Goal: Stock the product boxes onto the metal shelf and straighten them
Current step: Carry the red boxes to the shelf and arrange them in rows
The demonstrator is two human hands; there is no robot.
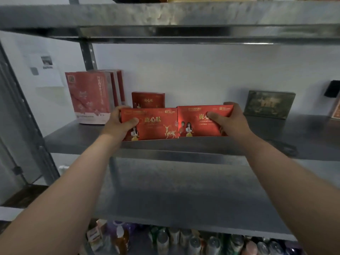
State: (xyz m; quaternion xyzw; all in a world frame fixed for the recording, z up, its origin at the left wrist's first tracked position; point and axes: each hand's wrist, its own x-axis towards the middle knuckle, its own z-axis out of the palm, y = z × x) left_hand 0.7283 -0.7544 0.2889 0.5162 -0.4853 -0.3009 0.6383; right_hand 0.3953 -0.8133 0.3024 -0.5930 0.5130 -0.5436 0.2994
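Metal shelf (pixel 276 140), middle tier. Left box (pixel 156 124) and right box (pixel 198 120) stand upright near the front edge, long axes along the shelf, inner ends touching. Left box looks slightly lower. Left hand (pixel 119 122) grips its outer end, right hand (pixel 230 120) grips the other's; probably squaring them next

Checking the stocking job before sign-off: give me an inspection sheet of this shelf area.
Surface: metal shelf, grey, middle tier in use.
Job's things: left red box and right red box side by side at front; rear red box behind.
Clutter: tall red pack left; dark green box right; bottles below.
Grippers: left hand grips left red box; right hand grips right red box.
Cables: nothing seen.
Surroundings: white wall; paper sheet on it.
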